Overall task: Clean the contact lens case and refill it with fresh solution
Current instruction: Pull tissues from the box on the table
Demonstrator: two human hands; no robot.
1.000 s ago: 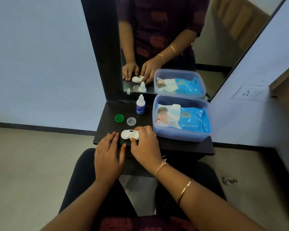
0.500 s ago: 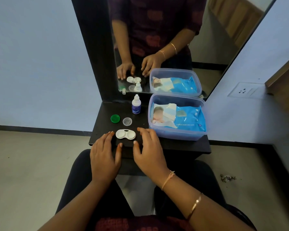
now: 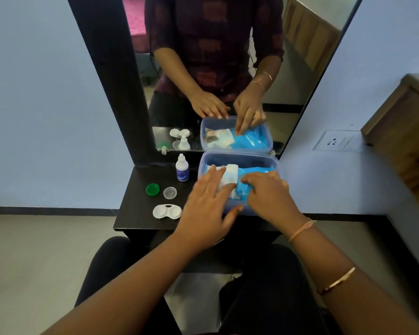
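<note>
Plastic tub (image 3: 275, 163) holds blue wipes pack (image 3: 254, 171) under both hands (image 3: 237, 201)

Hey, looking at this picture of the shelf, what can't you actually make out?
Head view only:
- Small white solution bottle: blue label print too small to read.
- White two-well lens case: whether the wells hold liquid, too small.
- Blue wipes pack in the clear plastic box: mostly covered by the left hand and right hand.
- Right fingers: any pinch on the pack, blurred.
</note>
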